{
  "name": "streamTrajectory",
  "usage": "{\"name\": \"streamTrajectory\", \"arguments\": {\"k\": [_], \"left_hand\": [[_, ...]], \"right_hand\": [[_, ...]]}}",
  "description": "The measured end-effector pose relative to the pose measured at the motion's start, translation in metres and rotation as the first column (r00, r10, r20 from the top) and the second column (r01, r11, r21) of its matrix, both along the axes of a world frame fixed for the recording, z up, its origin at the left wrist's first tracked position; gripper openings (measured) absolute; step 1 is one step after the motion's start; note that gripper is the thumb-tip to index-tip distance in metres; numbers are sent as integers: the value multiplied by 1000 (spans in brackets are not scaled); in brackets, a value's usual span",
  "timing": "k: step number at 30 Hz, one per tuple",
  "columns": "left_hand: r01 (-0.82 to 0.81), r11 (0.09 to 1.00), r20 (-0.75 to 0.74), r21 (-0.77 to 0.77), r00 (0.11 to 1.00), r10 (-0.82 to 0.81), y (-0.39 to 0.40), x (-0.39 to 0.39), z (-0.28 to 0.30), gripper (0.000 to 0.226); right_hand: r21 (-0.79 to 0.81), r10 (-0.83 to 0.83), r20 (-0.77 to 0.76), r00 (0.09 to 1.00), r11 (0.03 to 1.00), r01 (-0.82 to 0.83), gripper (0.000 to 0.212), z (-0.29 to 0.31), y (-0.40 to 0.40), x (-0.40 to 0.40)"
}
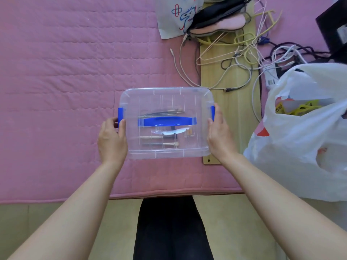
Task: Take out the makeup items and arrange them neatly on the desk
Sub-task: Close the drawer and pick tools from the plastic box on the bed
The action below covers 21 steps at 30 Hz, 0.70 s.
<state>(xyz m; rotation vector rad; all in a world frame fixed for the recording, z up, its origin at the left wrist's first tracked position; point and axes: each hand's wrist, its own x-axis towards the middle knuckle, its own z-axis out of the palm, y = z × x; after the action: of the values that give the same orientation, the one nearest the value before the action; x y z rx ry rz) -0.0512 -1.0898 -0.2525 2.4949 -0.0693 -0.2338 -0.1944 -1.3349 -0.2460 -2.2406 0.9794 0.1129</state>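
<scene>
- Pink quilted cover (65,72) spreads under and ahead of both hands, with a pale wooden board (229,109) just past the right hand and a white plastic bag (300,132) further out on that side.
- Between the two hands sits the clear plastic box (165,102), lid on, its blue carry handle (167,121) lying flat across the top.
- Left hand (112,139) wraps the box's left end, thumb against the left blue latch (120,114) and fingers curled behind it.
- Right hand (219,136) presses on the opposite end, fingertips up at the right blue latch (212,111); whether the fingers curl round the latch I cannot tell.
- Through the lid, makeup brushes (161,111) and a few slim tools show, lying loose on the bottom.
- Judging by that sparse load, it should be light; the walls look thin and smooth, so likely a little flexible and slippery.
- Best purchase looks like the two latches for opening, then the lid's edge; the slender brushes want picking up by their handles.
</scene>
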Motion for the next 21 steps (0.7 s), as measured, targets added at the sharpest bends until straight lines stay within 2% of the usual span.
{"name": "streamTrajectory", "arguments": {"k": [5,9,15,18,21], "left_hand": [[30,994,120,103,992,-42,-3,-6,-3,29],[-7,995,120,101,993,-6,-4,-8,-4,29],[-213,975,-37,56,976,215,-7,-7,-6,33],[-293,953,-165,-78,946,278,-10,-4,-7,36],[-405,888,-304,-216,893,333,-11,0,-10,39]], "right_hand": [[-79,-14,46,999,997,17,53,-10,3,-1],[-109,4,51,999,994,1,57,-10,4,-3],[-70,-4,72,997,997,9,58,-11,2,-7],[-73,-17,74,997,997,23,59,-11,1,-6],[-60,-50,71,996,997,55,57,-13,-1,-3]]}}
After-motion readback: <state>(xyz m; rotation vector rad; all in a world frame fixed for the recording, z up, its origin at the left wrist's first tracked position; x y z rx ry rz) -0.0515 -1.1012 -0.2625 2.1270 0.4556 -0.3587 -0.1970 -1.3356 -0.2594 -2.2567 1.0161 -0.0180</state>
